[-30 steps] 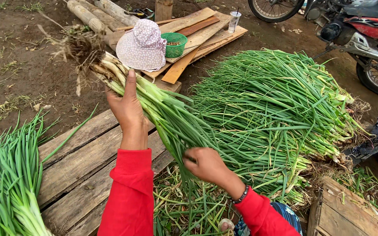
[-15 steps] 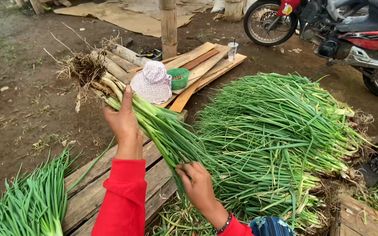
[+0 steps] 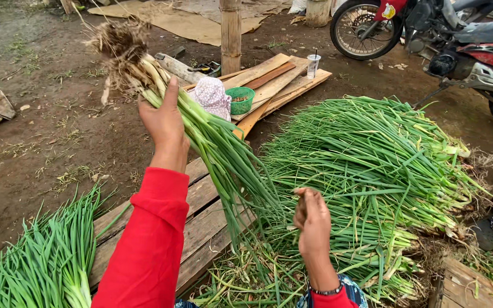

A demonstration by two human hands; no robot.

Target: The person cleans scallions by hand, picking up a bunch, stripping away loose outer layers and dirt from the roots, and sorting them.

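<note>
I am taking the pallet (image 3: pixel 201 222) under my arms as the landmark. Nearest to me, at its left end, a cut bundle of onions (image 3: pixel 47 262) is lying with white ends toward me. My left sleeve (image 3: pixel 149 245) is crossing over the pallet. My right hand (image 3: pixel 313 219) is hovering just right of the pallet, fingers curled loosely; I cannot tell whether it is pinching any leaves, though the hanging tips of the bunch are ending just beside it. A dark bracelet (image 3: pixel 327 291) is sitting on that wrist.

My left hand (image 3: pixel 165 122) is raised above the pallet, closed around the bunch (image 3: pixel 212 142) of green onions near its white stalks. The bunch is tilting: its muddy roots (image 3: pixel 118 43) are pointing up and to the left, its leaves are drooping down over the pallet's right end.

Right of the pallet, the big pile (image 3: pixel 372 182) of onions is lying on the ground, roots toward the right.

Beyond the pallet, a hat (image 3: pixel 212 97) and a green bowl (image 3: pixel 241 100) are resting on loose planks (image 3: pixel 275 77), with a clear cup (image 3: pixel 313 65) at their far end. A post (image 3: pixel 230 31) is standing behind the planks. A red motorbike (image 3: pixel 446 40) is parked farthest off, past the pile.
</note>
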